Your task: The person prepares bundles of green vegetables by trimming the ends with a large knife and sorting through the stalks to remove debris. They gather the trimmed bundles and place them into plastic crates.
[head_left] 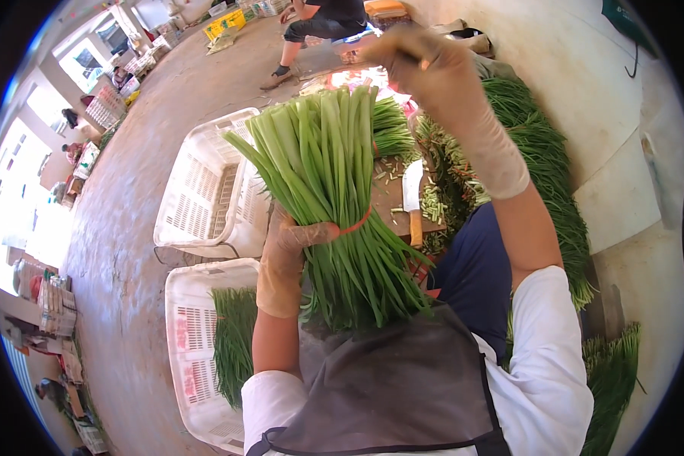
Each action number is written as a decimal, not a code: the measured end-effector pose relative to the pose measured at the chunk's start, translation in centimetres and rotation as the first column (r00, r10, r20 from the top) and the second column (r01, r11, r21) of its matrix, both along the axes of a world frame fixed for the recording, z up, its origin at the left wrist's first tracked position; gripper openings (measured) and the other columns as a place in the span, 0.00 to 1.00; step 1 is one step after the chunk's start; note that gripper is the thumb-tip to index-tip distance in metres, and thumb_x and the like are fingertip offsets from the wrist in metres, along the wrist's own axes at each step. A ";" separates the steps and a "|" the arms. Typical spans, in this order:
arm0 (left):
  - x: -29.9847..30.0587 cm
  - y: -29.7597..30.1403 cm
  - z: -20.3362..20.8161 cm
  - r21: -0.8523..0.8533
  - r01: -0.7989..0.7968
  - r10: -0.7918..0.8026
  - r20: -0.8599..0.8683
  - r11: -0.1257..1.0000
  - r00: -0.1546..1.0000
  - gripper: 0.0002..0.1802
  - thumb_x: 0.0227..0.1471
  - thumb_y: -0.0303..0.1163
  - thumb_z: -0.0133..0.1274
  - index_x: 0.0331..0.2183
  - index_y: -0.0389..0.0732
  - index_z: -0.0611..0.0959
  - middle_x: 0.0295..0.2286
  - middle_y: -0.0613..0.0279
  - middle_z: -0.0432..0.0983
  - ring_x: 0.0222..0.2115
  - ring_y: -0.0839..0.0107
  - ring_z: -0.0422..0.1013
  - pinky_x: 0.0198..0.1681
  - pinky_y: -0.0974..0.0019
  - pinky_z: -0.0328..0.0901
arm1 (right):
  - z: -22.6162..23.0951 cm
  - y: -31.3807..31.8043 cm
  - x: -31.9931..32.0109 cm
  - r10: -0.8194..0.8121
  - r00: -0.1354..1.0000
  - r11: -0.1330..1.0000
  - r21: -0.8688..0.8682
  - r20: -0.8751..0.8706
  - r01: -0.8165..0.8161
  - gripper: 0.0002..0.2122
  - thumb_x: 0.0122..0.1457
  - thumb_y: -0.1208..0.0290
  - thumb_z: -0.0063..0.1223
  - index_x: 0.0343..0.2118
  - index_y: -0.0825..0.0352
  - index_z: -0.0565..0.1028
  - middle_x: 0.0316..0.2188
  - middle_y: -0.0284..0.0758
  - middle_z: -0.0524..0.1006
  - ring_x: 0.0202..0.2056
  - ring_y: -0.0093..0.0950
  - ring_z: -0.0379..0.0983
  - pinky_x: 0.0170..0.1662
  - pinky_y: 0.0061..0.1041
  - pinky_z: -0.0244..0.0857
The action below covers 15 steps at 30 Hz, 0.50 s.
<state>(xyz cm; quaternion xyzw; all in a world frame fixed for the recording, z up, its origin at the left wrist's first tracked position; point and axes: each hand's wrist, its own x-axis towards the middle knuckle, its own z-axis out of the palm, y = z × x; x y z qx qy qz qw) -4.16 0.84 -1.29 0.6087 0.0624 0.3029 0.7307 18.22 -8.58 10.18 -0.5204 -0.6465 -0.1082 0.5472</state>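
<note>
A thick bunch of green chives [319, 152] stands upright in front of my chest, its pale cut ends up and its leafy tips hanging toward my apron. A red band [356, 221] circles the middle of it. My gloved left hand [296, 242] is closed around the bunch from the left side, thumb near the band. Raised high at the upper right, apart from the bunch, is my gloved right hand [422, 61]; motion smears its fingers. A knife [413, 190] with a wooden handle lies on a board [387, 199] among cut bits, just beyond the bunch.
White plastic crates stand to the left, a far one [186, 197] and a near one [194, 304] with chives inside. Another banded bunch [391, 125] lies past the board. Heaped chives [536, 144] line the wall at right. A person [323, 30] sits at the far side.
</note>
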 end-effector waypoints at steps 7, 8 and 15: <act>0.5 -1.4 0.9 -0.070 -0.081 0.076 -0.069 0.994 0.995 0.37 0.29 0.33 0.70 0.46 0.36 0.78 0.39 0.62 0.78 0.41 0.70 0.73 0.47 0.67 0.66 | -1.4 -2.9 -4.0 0.086 0.979 0.994 -0.051 -0.186 -0.097 0.08 0.58 0.70 0.58 0.37 0.69 0.77 0.27 0.26 0.75 0.25 0.14 0.68 0.28 0.15 0.62; 0.8 -1.1 0.5 -0.072 -0.072 0.067 -0.073 0.995 0.995 0.37 0.29 0.33 0.70 0.46 0.36 0.78 0.39 0.62 0.78 0.41 0.70 0.73 0.47 0.67 0.66 | -1.8 -2.8 -5.0 0.064 0.989 0.992 -0.098 -0.134 -0.078 0.09 0.58 0.70 0.58 0.37 0.69 0.77 0.28 0.26 0.75 0.25 0.14 0.67 0.28 0.15 0.62; 1.1 -0.4 1.5 0.102 -0.084 0.096 -0.128 0.991 0.987 0.39 0.29 0.23 0.72 0.47 0.36 0.74 0.41 0.62 0.77 0.42 0.70 0.73 0.46 0.67 0.69 | -0.1 -2.5 0.0 -0.164 0.963 0.987 -0.036 -0.212 0.160 0.12 0.62 0.63 0.52 0.36 0.68 0.76 0.20 0.26 0.70 0.21 0.14 0.64 0.25 0.15 0.59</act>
